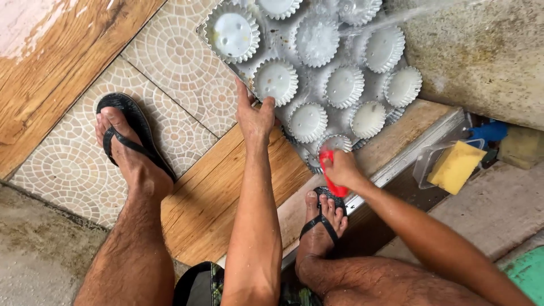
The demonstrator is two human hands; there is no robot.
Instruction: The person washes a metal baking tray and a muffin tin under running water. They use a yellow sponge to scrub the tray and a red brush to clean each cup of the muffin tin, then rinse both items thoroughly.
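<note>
Left hand (255, 116): fingers spread, gripping the near edge of the metal baking tray (283, 48) lying on the tiled floor (170, 62). Right hand (340, 168): clamped around a red brush (328, 173) at the tray's lower corner.

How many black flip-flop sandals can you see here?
2. One black flip-flop sandal is on the patterned tile floor at left; the other is lower centre beside the metal threshold strip, partly hidden by the right hand.
</note>
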